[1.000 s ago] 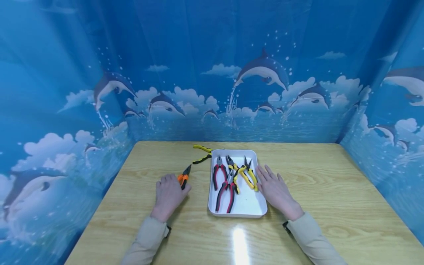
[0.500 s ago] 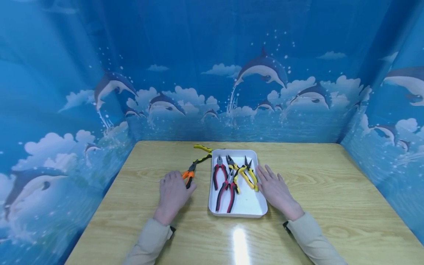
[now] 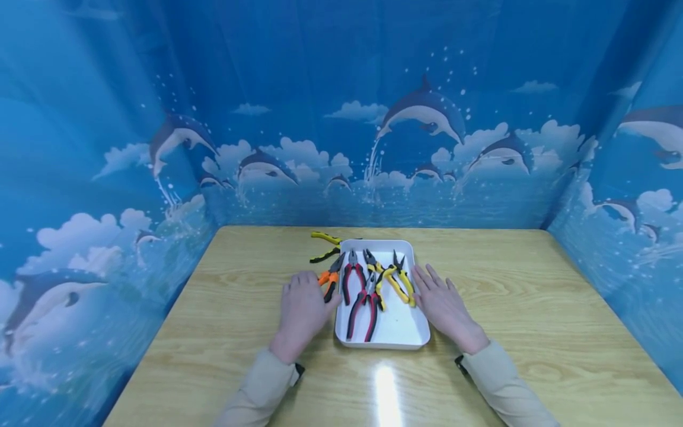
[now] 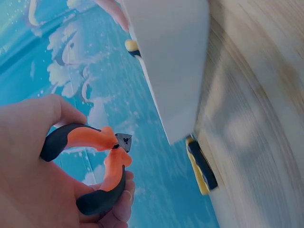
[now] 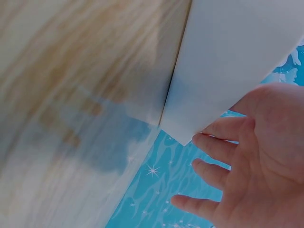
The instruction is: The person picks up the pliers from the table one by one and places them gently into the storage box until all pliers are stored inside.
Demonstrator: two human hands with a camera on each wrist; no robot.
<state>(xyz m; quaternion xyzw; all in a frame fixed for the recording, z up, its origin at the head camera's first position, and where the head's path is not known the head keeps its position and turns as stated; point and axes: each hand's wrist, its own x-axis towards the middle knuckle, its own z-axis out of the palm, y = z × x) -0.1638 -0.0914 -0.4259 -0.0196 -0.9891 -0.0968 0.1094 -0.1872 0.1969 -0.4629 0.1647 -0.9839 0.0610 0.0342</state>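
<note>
My left hand [image 3: 304, 305] grips orange-and-black pliers [image 3: 326, 277] by the handles, their dark nose pointing up and right over the left rim of a white tray [image 3: 402, 328]. In the left wrist view the thumb and fingers curl round the spread handles of the orange pliers [image 4: 114, 168]. My right hand [image 3: 441, 302] lies with straight fingers against the tray's right side; in the right wrist view its fingertips [image 5: 200, 140] are right at the tray wall [image 5: 223, 57]. Inside the tray lie two red-and-black pliers [image 3: 368, 305] and several yellow-handled pliers [image 3: 407, 284].
Yellow-and-black pliers [image 3: 326, 238] lie on the wooden table [image 3: 512, 284] at the tray's far left corner, their head hidden by the tray. A blue dolphin-print curtain [image 3: 299, 118] hangs behind the table and along both sides.
My left hand has moved right with the orange pliers, from the table left of the tray to its left rim. The right hand and the tray have stayed in place.
</note>
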